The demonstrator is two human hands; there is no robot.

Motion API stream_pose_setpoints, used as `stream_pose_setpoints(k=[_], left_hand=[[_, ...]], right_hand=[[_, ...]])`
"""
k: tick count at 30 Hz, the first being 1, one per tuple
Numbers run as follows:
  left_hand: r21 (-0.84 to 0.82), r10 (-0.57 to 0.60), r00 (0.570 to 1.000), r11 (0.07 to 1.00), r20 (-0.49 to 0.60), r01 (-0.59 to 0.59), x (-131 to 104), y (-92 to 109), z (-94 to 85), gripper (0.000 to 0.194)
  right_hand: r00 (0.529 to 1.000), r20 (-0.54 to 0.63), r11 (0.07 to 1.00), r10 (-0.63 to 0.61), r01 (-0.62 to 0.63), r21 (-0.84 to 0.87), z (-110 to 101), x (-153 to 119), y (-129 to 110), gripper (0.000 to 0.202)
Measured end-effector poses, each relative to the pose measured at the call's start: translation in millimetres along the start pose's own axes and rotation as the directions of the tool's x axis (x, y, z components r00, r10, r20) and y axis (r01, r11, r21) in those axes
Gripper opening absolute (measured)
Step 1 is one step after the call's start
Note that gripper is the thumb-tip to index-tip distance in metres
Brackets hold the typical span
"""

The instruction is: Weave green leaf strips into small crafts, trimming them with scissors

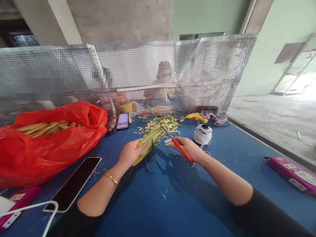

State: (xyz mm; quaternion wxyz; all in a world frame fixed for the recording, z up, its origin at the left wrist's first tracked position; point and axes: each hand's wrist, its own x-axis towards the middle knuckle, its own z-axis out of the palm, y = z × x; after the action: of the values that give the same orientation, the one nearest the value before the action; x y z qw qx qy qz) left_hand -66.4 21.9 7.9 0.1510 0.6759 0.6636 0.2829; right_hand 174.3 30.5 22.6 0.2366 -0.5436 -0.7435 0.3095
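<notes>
My left hand (130,153) is closed around a bunch of long yellow-green leaves (149,140), whose thin dark green ends hang below it. In my right hand (189,149) is a red-handled cutting tool (182,149). Its narrow metal blade points up and left, close against the tips of the leaves; whether it is a knife or scissors seen edge-on, I cannot tell. Behind both hands lies a loose heap of pale leaf trimmings (170,123). A spool of white string (202,134) stands just beyond my right hand.
A red plastic bag (61,148) of leaf stalks fills the left. Nearer lie a dark-screened tablet or phone (74,184) and a purple power strip (21,207); another power strip (293,172) is at right. A yellow glue gun (197,117) lies before the perforated metal screen (138,65). People sit behind it.
</notes>
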Motion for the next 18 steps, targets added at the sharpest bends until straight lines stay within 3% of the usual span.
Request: stream_pose_setpoints(k=[5, 8, 11, 15, 18], left_hand=[[0.032, -0.023, 1.000, 0.999, 0.000, 0.023, -1, 2, -0.9, 0.026], [0.036, -0.061, 0.998, 0.997, -0.024, 0.062, 1, 1, -2.0, 0.025], [-0.003, -0.128, 0.986, 0.992, -0.104, 0.129, 4, -4, -4.1, 0.024], [-0.229, -0.246, 0.954, 0.952, -0.170, 0.204, 9, -11, -4.7, 0.017], [-0.414, -0.319, 0.929, 0.884, -0.190, 0.219, 13, -17, -3.8, 0.017]], right_hand=[[0.999, -0.030, 0.998, -0.023, 0.024, 0.050, 1, 6, 4, 0.055], [0.993, -0.122, 0.987, -0.004, -0.015, -0.160, -1, 2, -3, 0.049], [0.987, -0.154, 0.881, 0.050, -0.117, -0.459, 1, -3, -8, 0.040], [0.997, -0.044, 0.712, 0.062, -0.075, -0.699, 10, -4, -6, 0.031], [0.999, -0.011, 0.683, 0.035, -0.031, -0.730, 12, -2, -4, 0.033]])
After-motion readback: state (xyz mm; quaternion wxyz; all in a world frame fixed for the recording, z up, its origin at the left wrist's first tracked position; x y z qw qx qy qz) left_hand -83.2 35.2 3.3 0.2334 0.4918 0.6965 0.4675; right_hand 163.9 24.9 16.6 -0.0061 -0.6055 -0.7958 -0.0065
